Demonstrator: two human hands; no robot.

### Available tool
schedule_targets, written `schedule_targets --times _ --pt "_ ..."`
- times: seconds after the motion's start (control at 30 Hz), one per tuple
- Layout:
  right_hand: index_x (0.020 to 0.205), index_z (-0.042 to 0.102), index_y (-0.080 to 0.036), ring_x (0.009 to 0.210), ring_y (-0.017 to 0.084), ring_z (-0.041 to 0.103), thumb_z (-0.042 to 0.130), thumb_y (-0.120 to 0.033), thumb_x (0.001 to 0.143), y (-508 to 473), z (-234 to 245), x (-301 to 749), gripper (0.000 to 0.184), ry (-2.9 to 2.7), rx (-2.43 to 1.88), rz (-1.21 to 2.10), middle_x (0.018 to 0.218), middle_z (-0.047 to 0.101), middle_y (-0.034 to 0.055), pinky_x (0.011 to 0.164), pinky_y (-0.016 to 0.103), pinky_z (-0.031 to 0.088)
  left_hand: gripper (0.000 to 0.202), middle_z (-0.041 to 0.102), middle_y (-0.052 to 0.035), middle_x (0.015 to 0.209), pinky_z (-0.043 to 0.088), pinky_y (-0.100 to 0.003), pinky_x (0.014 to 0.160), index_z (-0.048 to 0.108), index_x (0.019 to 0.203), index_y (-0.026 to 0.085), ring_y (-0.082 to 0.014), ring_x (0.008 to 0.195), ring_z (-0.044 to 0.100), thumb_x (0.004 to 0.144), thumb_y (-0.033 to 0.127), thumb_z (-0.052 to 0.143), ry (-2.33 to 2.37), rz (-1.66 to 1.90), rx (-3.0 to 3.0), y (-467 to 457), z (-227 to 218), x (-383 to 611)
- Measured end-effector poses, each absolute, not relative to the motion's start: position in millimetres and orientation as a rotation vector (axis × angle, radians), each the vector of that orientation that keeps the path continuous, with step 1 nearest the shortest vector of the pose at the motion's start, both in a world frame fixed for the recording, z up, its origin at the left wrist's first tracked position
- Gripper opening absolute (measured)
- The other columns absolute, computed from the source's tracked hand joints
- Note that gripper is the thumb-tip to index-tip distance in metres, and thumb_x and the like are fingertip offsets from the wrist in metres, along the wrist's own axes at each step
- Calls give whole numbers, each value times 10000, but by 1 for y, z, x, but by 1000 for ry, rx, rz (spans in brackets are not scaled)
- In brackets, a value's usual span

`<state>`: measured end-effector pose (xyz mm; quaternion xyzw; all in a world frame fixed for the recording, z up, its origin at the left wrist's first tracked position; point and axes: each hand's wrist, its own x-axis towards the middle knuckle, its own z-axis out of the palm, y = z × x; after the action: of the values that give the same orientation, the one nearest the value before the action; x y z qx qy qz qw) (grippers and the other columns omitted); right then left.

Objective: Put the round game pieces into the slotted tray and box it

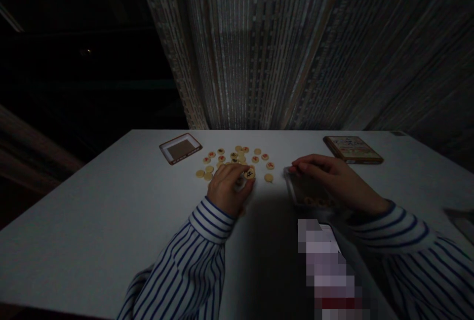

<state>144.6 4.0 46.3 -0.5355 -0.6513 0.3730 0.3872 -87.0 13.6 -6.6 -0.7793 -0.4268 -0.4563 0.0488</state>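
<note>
Between the thumb and fingers of my left hand [229, 186] is a round Chinese chess piece [250, 174] with a black character, its face tilted toward me. More chess pieces [221, 158] lie scattered on the table just beyond, some with red or black characters, some plain side up. My right hand [333, 179] is closed over a see-through plastic box [291, 186], its thumb and fingertips pinched at the far left corner. Several chess pieces [314, 202] lie in the near part of this box; the hand covers part of it.
A shallow brown-edged tray or lid [181, 148] lies at the far left of the white table [92, 221]. A flat printed box [353, 149] rests at the far right. A blurred-out phone [328, 265] lies near me. Striped curtains [252, 63] hang behind the table.
</note>
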Motion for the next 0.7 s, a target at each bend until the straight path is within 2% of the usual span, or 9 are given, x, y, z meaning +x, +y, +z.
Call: schedule_targets --times 0.3,0.43,0.7 --pt "804 636 -207 786 188 607 527 -431 752 -14 32 169 255 -1533 -1473 651 804 687 37 734 334 470 206 659 -74 884 492 -351 719 604 938 173 -195 847 588 763 279 586 -1306 -1348 -2382 12 -7 -85" --pt "798 625 -205 747 182 613 515 -399 757 -15 27 173 226 -1545 -1472 600 760 687 37 695 324 475 210 657 -71 876 491 -330 725 608 936 167 -194 856 587 763 284 589 -1314 -1345 -2384 10 -4 -82" --pt "780 634 -201 690 171 630 535 -382 740 -12 19 182 211 -1511 -1394 550 687 688 24 648 306 493 204 660 -82 864 488 -355 738 613 923 141 -197 834 591 763 266 592 -1201 -1287 -2474 6 6 -62"
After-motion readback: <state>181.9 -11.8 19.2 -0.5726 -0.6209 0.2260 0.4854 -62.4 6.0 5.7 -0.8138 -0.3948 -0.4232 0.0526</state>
